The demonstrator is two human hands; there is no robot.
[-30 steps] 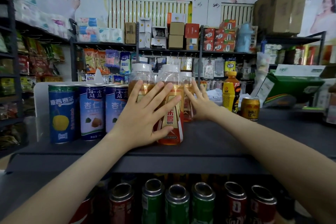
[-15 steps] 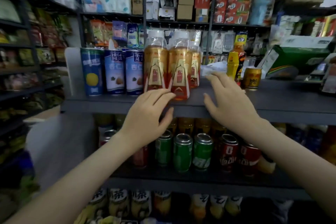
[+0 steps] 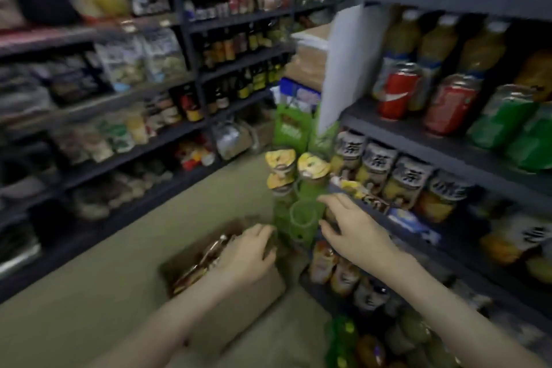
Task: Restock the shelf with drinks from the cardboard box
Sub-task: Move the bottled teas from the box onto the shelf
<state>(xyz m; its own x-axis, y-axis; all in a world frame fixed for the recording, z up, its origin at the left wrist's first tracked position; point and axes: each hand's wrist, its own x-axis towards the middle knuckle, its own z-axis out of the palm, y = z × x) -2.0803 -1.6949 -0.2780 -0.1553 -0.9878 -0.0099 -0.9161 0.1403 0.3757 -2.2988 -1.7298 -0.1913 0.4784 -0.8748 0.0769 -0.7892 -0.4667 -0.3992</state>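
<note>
- Location: the cardboard box [image 3: 264, 290] sits open on the floor [image 3: 98, 278] at lower centre of the frame, just left of the drinks shelf [image 3: 418, 136] that fills the right side. The drinks [image 3: 203, 260] inside lie packed together. Motion blur hides their exact type, and I read only amber bodies with glossy highlights.
- Handling, as I judge it: filled bottles will be fairly heavy and rigid. The wrap looks smooth and possibly slippery. I would take each one round the mid-body, not by the cap, and lift straight up clear of its neighbours.
- Left hand [image 3: 248, 252]: palm down over the far right part of the box, fingers loosely curved and pointing to upper right. I see nothing in it. Whether the fingertips touch a drink I cannot tell.
- Right hand [image 3: 355, 233]: palm down to the right of the box, near a green stand [image 3: 301, 218] at frame centre. Fingers are spread and relaxed, holding nothing.
- Both forearms enter from the bottom edge and converge toward the centre.
</note>
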